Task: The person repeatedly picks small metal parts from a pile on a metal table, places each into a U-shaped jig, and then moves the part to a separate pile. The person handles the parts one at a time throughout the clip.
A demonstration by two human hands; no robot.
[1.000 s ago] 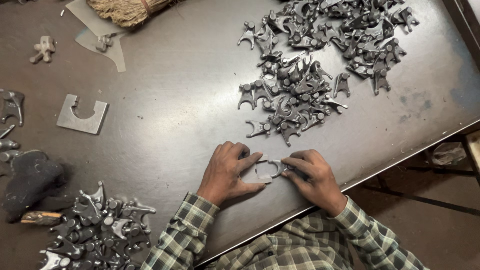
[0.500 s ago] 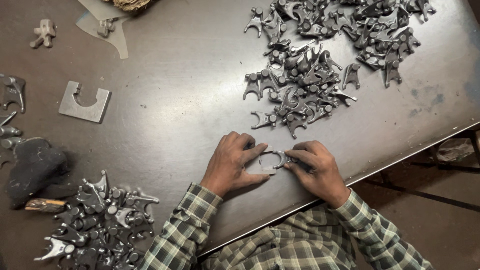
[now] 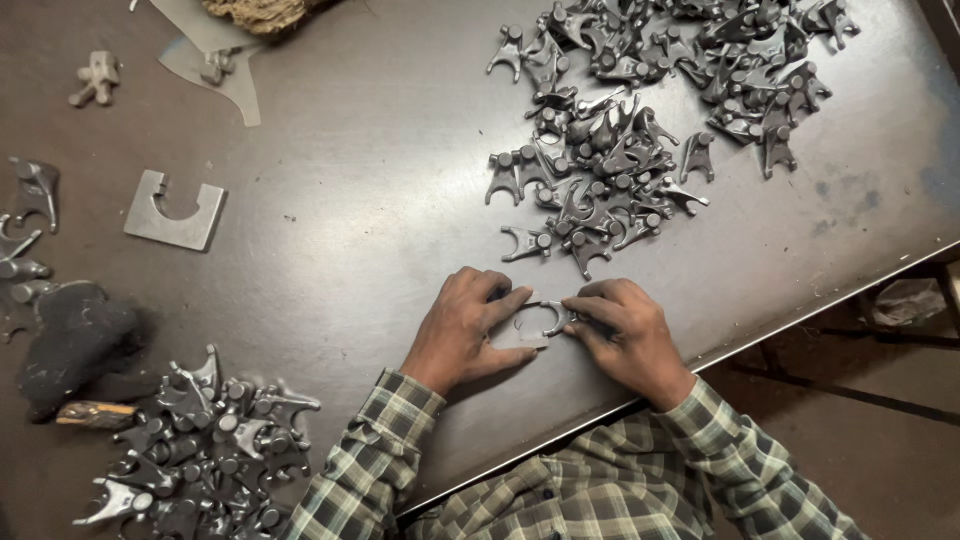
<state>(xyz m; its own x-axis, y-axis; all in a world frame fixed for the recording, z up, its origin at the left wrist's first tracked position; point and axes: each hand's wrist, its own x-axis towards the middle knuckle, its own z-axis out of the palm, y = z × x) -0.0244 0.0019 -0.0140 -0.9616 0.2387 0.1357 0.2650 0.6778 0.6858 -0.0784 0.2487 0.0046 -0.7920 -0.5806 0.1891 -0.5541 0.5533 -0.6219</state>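
Note:
My left hand [image 3: 462,327] presses a small flat metal gauge plate [image 3: 517,331] onto the dark table [image 3: 350,220] near its front edge. My right hand [image 3: 627,333] pinches a grey forked metal casting [image 3: 555,318] and holds it against the plate's cut-out. Both hands touch at the fingertips over the two parts. A large heap of similar forked castings [image 3: 640,110] lies beyond my hands at the upper right. A second heap of such castings [image 3: 205,440] lies at the lower left, beside my left sleeve.
A spare notched metal plate [image 3: 176,211] lies at the left. A dark cloth lump [image 3: 75,345] and a wooden-handled tool [image 3: 95,413] sit at the far left, with loose castings [image 3: 25,235] above them. The table's front edge [image 3: 800,300] runs diagonally at the right.
The view has shifted slightly, so everything sits a little lower in the picture. My hands stay together on the plate and casting, with only small finger movements.

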